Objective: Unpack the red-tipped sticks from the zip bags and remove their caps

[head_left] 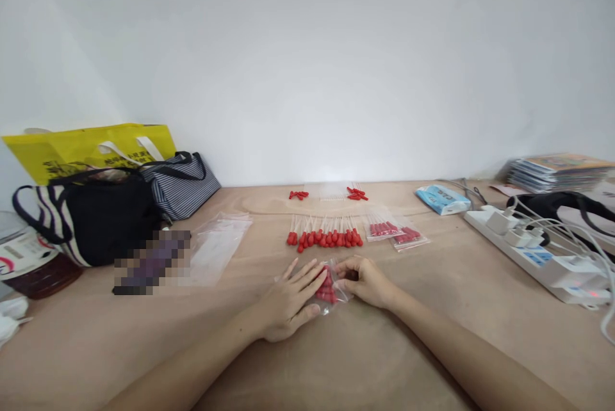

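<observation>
In front of me on the table lies a small clear plastic bag (328,292) with several red pieces inside. My left hand (291,302) rests flat over the bag's left part, its fingers stretched out and apart. At the bag's right edge, my right hand (362,280) has its thumb and fingers pinched together on the plastic. Beyond the hands is a row of red-tipped pieces with thin white stems (327,238). To the right of that row lie two filled clear bags, a farther one (384,228) and a nearer one (408,238).
Small red piles lie near the wall, one left (298,194) and one right (357,194). Flat clear bags (216,248) lie left, beside a pixelated object (154,264) and a black bag (110,219). Rightward are a blue tissue pack (442,200) and a corded power strip (538,257).
</observation>
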`<action>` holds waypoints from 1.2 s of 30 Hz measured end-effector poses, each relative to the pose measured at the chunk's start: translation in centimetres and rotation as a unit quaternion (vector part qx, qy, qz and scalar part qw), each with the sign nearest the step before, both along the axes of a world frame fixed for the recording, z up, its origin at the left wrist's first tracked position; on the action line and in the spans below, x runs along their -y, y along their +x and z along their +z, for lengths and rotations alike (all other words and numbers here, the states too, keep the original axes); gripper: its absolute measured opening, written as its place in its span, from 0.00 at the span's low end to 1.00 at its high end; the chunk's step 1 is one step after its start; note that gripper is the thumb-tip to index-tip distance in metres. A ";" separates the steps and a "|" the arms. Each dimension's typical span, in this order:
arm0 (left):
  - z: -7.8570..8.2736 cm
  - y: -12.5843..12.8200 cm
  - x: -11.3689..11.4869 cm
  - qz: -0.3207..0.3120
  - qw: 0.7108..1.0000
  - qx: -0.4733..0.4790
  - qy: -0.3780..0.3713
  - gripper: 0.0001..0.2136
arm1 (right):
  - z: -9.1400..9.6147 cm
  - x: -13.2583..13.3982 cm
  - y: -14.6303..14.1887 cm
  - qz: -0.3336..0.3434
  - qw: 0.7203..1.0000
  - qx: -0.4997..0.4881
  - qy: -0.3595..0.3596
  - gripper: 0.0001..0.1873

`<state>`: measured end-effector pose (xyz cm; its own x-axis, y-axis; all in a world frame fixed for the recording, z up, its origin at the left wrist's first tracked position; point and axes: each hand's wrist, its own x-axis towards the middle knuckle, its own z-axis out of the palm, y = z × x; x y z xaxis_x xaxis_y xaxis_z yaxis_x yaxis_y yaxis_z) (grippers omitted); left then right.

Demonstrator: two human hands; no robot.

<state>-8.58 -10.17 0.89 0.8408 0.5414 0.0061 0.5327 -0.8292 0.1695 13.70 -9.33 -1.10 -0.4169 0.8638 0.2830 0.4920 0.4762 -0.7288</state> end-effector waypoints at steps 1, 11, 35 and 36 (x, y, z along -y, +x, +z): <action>-0.1 0.0 -0.1 -0.002 1.000 0.004 0.004 0.26 | 0.1 0.0 0.1 0.010 1.000 0.001 0.002 0.05; -0.4 1.0 -0.1 0.064 0.997 0.035 0.002 0.26 | 0.4 0.5 0.3 0.012 1.000 0.007 -0.003 0.25; -0.5 0.8 -0.1 0.075 0.995 0.064 -0.024 0.27 | 1.1 1.2 0.2 0.005 0.995 0.099 0.027 0.14; -0.5 0.8 -0.1 0.076 0.995 0.063 -0.023 0.27 | 1.1 1.3 0.1 0.001 0.994 0.101 0.028 0.15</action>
<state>-7.82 -10.03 0.35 0.7431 0.6645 0.0782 0.6237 -0.7302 0.2789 13.82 -10.63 0.02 -0.4720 0.8482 0.2402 0.6246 0.5141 -0.5879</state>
